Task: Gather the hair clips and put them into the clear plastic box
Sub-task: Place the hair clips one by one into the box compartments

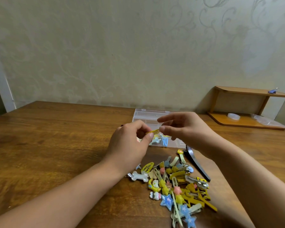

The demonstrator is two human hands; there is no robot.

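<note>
The left hand (132, 142) pinches a thin yellow hair clip (152, 132) between thumb and curled fingers, holding it in the air just above the near edge of the clear plastic box (148, 118). The right hand (184, 127) hovers beside it with nothing in its grasp: index finger and thumb extend toward the free end of the yellow clip, close to it, but contact cannot be confirmed.

The box sits open on the wooden table (56, 137), near the far edge by the wall, partly hidden behind both hands. Inside it lie a few clips, among them a pale blue clip (164, 142) at the near wall and a light-coloured clip (155, 140) next to it.

The main pile of hair clips (176, 183) lies on the table nearer the person, between the two forearms. It is a mixed heap of yellow, blue, pink and white pieces, including a white bone-shaped clip (139, 176) at the left edge, a yellow snap clip (147, 167) and blue star clips (167, 202) at the front. A long black and silver clip (196, 163) rests at the right side of the pile, angled toward the box.

A small wooden shelf (247, 109) stands at the right rear of the table, with a blue clip (272, 91) on its top board.
</note>
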